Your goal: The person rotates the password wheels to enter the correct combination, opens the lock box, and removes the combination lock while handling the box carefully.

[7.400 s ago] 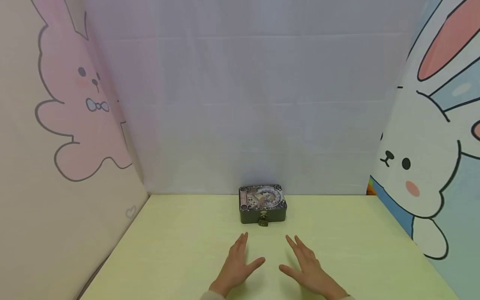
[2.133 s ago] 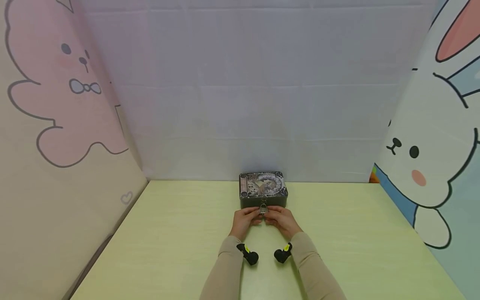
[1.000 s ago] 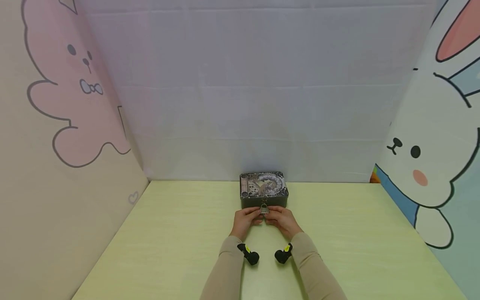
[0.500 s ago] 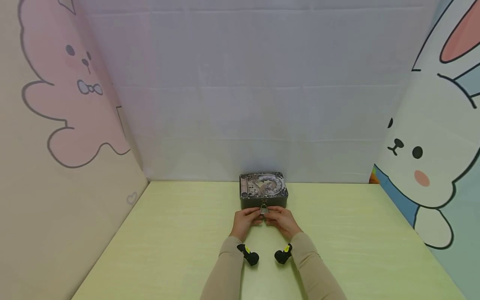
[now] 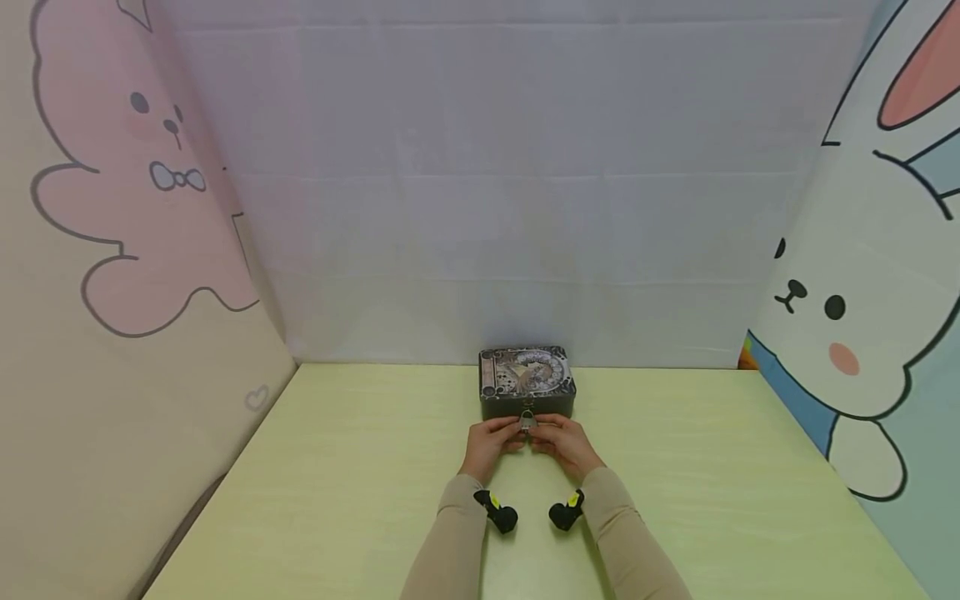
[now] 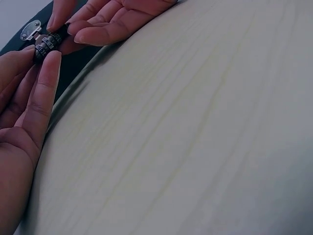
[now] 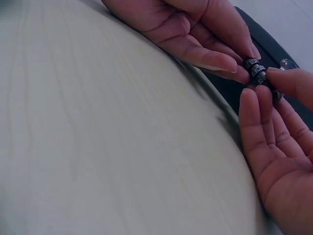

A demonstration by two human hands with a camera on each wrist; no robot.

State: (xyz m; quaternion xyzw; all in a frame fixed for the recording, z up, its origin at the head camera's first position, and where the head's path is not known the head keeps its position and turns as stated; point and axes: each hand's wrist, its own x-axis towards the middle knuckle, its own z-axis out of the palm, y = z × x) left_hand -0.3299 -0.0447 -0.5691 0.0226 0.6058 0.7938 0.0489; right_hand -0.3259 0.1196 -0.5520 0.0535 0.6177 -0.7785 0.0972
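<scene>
A dark box (image 5: 527,375) with a patterned lid sits shut at the back of the table. From the clasp (image 6: 31,30) on its front hangs a small combination padlock (image 5: 528,421) with numbered dials. My left hand (image 5: 486,446) grips the padlock from the left, thumb and fingers on its body. On the other side my right hand (image 5: 567,444) pinches it too, fingertips at the dials (image 7: 257,71) in the right wrist view. Both hands stay low in front of the box, partly covering its front face.
The pale yellow-green table (image 5: 360,483) meets a white cloth backdrop (image 5: 480,183) right behind the box. Bunny-printed panels (image 5: 847,333) stand at both sides. A black wrist camera (image 5: 501,515) is strapped at each sleeve.
Several seconds ago both hands were spread apart in front of the box; they have since moved forward and taken hold of the padlock. Over the last second they look nearly still.
</scene>
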